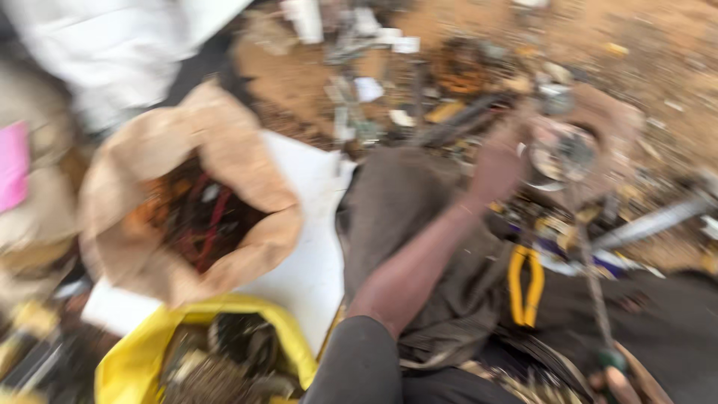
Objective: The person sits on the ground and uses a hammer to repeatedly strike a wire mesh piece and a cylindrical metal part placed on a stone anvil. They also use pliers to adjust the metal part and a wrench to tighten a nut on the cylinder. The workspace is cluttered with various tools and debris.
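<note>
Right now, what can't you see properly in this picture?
1. Left hand, head view: motion blur smears the fingers, so its grip on the round metal part is unclear.
2. Right hand: cut off by the bottom edge; only fingertips around a thin rod show.
3. Brown sack: reddish wires inside are too blurred to sort out.
4. Yellow bag: its contents are blurred and cropped at the bottom.
5. Yellow-handled pliers: the jaws are hidden.

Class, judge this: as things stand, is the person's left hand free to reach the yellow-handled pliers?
Probably not at once: the left hand is up at a round metal part, seemingly holding it, though nothing covers the pliers lying below.
</note>
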